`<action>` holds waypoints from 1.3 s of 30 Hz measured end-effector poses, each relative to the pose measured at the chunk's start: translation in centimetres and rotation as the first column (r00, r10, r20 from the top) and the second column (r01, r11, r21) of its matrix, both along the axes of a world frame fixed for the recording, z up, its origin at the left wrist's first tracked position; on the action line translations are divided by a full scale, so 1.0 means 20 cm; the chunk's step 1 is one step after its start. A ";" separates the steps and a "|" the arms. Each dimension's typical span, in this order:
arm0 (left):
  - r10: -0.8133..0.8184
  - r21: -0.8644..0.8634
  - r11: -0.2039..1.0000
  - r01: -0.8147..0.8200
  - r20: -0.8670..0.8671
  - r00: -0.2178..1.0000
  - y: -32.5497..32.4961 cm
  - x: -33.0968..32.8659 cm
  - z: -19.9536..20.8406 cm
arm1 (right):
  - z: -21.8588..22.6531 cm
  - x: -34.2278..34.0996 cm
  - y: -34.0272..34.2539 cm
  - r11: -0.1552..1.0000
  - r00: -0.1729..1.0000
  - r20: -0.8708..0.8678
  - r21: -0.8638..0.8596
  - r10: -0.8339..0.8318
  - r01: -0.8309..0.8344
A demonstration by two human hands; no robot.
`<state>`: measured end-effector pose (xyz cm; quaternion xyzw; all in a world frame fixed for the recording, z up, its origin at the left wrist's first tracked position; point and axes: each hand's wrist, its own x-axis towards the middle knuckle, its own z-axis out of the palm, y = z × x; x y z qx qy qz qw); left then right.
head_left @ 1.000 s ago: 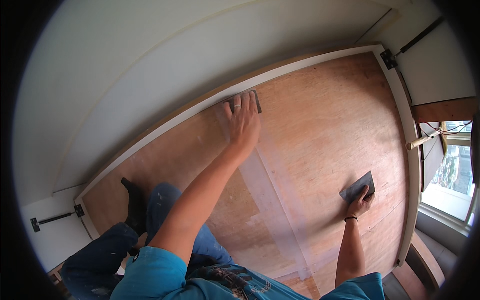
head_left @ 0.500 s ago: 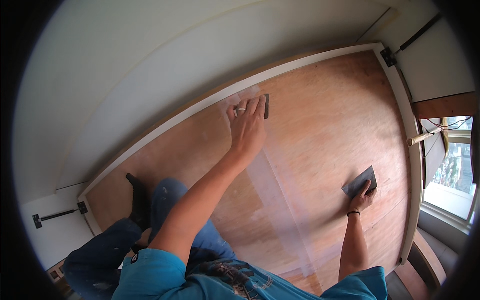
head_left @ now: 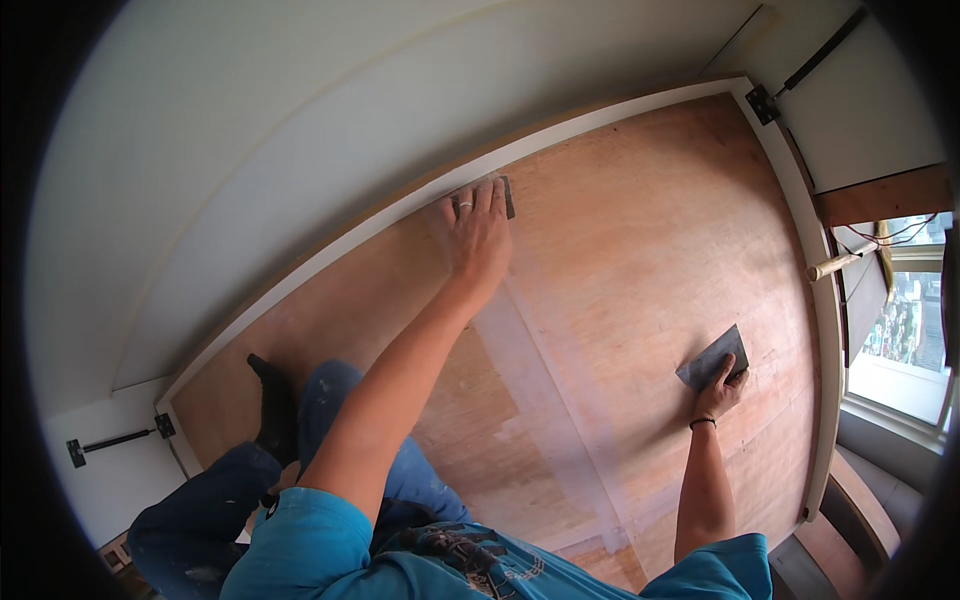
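Note:
My left hand (head_left: 480, 243) is closed on a dark rectangular putty scraper (head_left: 510, 199), pressed to the plywood panel (head_left: 640, 240) right beside its far white rim. Most of this blade is hidden under my fingers. A pale lavender strip of filler (head_left: 540, 380) runs along a seam from that hand back toward my body. In my right hand (head_left: 721, 390) a wider grey putty scraper (head_left: 711, 357) is gripped by its near edge, its flat face turned up. It sits over the right part of the panel and casts a shadow there; whether it touches cannot be told.
I sit on the panel, with my jeans-clad leg (head_left: 335, 400) and dark sock (head_left: 272, 400) at left. A white rim (head_left: 590, 125) frames the panel. Gas struts (head_left: 822, 50) stand at the corners. At right, a wooden-handled tool (head_left: 835, 266) lies over the rim near a window.
My left hand has slid the scraper up and slightly left along the filled seam, to the far rim. The right hand and its scraper stay almost in place.

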<state>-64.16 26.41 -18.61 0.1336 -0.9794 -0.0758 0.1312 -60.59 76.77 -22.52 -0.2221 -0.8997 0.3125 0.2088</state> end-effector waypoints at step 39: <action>-0.046 0.617 0.764 0.189 -0.240 0.970 -0.13 0.46 0.59 | 0.03 -0.02 -0.02 1.000 1.000 0.012 0.014 0.009 -0.010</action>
